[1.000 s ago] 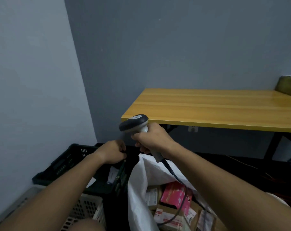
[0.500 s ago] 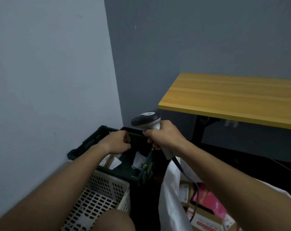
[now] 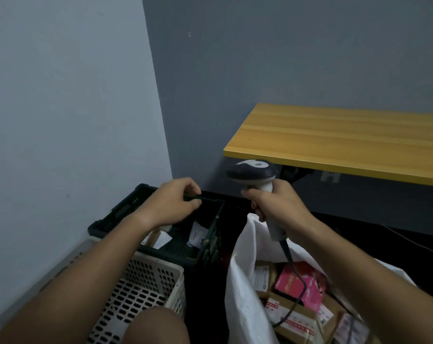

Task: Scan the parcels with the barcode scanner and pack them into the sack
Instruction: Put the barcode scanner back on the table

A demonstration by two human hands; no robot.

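Observation:
My right hand (image 3: pixel 275 202) grips the handle of the grey barcode scanner (image 3: pixel 254 173), held upright above the open white sack (image 3: pixel 242 281); its cable trails down into the sack. The sack holds several parcels, among them a pink one (image 3: pixel 299 284) and brown boxes (image 3: pixel 292 319). My left hand (image 3: pixel 175 199) curls its fingers over the far rim of a dark green crate (image 3: pixel 118 214). A few small white-labelled parcels (image 3: pixel 197 235) lie on the crate's floor.
A white perforated basket (image 3: pixel 146 281) stands in front of the green crate, against the left wall. A yellow wooden table (image 3: pixel 347 137) juts out at the right, above the sack. My knee (image 3: pixel 158 326) shows at the bottom edge.
The view has swung left, so the crate and basket show more fully. My left hand stays on the crate's rim, and my right hand keeps the scanner upright.

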